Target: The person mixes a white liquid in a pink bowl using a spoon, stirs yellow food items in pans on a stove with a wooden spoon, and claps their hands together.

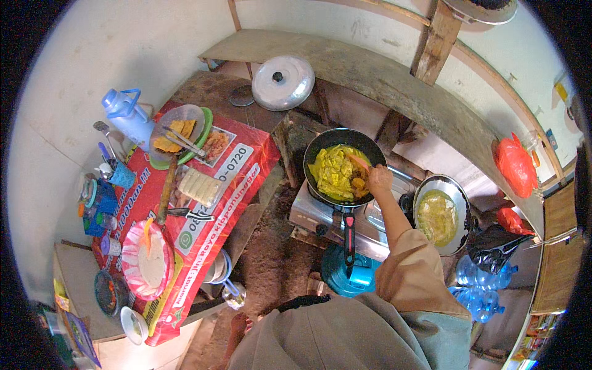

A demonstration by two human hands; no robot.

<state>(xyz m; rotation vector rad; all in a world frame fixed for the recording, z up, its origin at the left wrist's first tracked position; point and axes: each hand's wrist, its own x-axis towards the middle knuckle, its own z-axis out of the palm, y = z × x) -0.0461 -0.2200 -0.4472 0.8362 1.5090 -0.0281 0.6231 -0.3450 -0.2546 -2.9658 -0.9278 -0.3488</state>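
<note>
My right hand [380, 179] grips a pinkish spatula [360, 162] whose blade reaches into the food. It is over a black frying pan [342, 134], which holds yellow, sauce-coated food [337, 171] and some browner pieces near my hand. The pan sits on the left side of a metal gas stove [305, 212], its black-and-red handle [349, 236] pointing towards me. On the right side stands a worn wok [455, 240] with yellowish oil [437, 217] in it. Low in the view, what looks like my left hand [238, 324] hangs beside my clothing; its fingers are unclear.
A red-covered table [231, 203] at left bears a pink-and-white basin [169, 268] of batter, a knife [199, 214], pale wrapped blocks [200, 186] and a plate of fried food [185, 120] with tongs. A lid [284, 83] leans behind. Blue tubs [340, 277] stand below the stove.
</note>
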